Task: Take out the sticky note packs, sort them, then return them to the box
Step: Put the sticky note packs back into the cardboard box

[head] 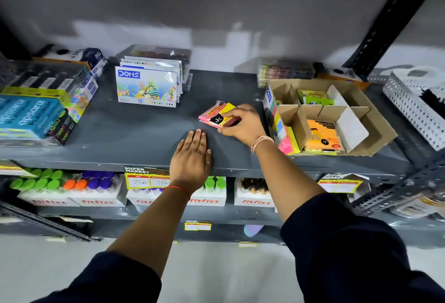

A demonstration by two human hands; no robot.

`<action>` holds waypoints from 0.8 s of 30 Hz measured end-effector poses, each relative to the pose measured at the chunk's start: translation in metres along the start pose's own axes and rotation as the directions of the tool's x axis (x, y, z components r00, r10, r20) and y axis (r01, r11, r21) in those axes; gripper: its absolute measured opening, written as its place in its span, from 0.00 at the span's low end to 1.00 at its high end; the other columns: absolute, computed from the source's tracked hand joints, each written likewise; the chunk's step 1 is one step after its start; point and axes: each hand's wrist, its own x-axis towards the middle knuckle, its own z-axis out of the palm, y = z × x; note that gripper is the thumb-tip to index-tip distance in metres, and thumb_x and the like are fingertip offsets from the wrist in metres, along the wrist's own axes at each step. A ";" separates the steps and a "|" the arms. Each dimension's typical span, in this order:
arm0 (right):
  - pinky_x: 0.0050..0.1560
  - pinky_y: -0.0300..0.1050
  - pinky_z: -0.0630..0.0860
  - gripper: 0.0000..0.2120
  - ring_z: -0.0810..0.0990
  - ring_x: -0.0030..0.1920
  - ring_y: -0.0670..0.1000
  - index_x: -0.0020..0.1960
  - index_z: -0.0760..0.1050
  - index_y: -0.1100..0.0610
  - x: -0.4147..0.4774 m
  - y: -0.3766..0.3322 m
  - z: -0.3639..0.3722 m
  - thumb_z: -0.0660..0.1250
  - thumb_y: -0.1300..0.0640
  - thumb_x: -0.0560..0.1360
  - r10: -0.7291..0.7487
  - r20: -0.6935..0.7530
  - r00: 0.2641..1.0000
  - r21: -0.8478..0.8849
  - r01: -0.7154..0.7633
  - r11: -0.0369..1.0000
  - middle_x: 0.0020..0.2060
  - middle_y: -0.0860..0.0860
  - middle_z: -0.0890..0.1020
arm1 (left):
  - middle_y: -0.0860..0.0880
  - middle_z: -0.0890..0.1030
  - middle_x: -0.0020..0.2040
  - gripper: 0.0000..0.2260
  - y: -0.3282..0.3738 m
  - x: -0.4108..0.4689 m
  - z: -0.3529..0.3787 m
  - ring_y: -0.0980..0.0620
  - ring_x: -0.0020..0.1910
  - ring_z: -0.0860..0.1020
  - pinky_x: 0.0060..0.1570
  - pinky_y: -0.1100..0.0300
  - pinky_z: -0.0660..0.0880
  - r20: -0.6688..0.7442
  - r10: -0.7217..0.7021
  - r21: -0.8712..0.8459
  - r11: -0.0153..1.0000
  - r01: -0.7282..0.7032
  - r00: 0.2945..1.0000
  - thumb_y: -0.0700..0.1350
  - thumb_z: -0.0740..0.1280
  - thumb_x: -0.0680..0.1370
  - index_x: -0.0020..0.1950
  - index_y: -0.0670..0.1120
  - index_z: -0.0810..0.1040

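Observation:
A pink and yellow sticky note pack (216, 116) lies on the grey shelf (144, 134), left of the cardboard box (356, 100). My right hand (240, 123) grips that pack from its right side. Flat on the shelf near its front edge rests my left hand (192, 155), palm down, holding nothing. Inside the divided box lie an orange pack (322, 135) in the near compartment and a green pack (313, 98) in a far one. Pink and yellow notes (287, 141) stand at the box's near left corner.
DOMS colour boxes (147, 88) stand at the back centre. Apsara and pen boxes (36, 112) crowd the left end. A perforated metal piece (414, 107) lies at the right. Below, fitfizz bottles (72, 187) fill the lower shelf.

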 end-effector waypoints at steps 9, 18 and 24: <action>0.59 0.22 0.65 0.23 0.73 0.59 0.50 0.57 0.81 0.61 -0.034 -0.017 -0.037 0.78 0.60 0.63 0.062 -0.316 0.947 0.230 0.013 0.973 0.59 0.55 0.73 | 0.44 0.49 0.78 0.24 0.005 0.000 -0.010 0.47 0.78 0.46 0.76 0.54 0.43 0.124 -0.038 -0.008 0.999 0.040 0.992 0.49 0.48 0.82 0.75 0.41 0.49; 0.57 0.44 0.79 0.19 0.78 0.54 0.56 0.50 0.80 0.58 -0.073 0.033 -0.118 0.79 0.58 0.61 0.356 -0.656 0.666 0.497 0.026 0.868 0.54 0.56 0.77 | 0.43 0.50 0.78 0.25 0.017 -0.004 -0.006 0.46 0.78 0.46 0.76 0.51 0.44 0.126 -0.002 -0.008 1.000 0.003 0.992 0.49 0.49 0.81 0.75 0.40 0.50; 0.54 0.13 0.59 0.15 0.68 0.68 0.57 0.51 0.80 0.65 -0.096 0.070 -0.115 0.76 0.64 0.65 0.368 -0.595 0.715 0.335 -0.196 0.922 0.67 0.61 0.66 | 0.43 0.49 0.78 0.25 0.020 -0.003 -0.009 0.46 0.78 0.45 0.76 0.51 0.45 0.152 -0.005 -0.013 1.000 0.007 0.988 0.49 0.49 0.81 0.76 0.41 0.49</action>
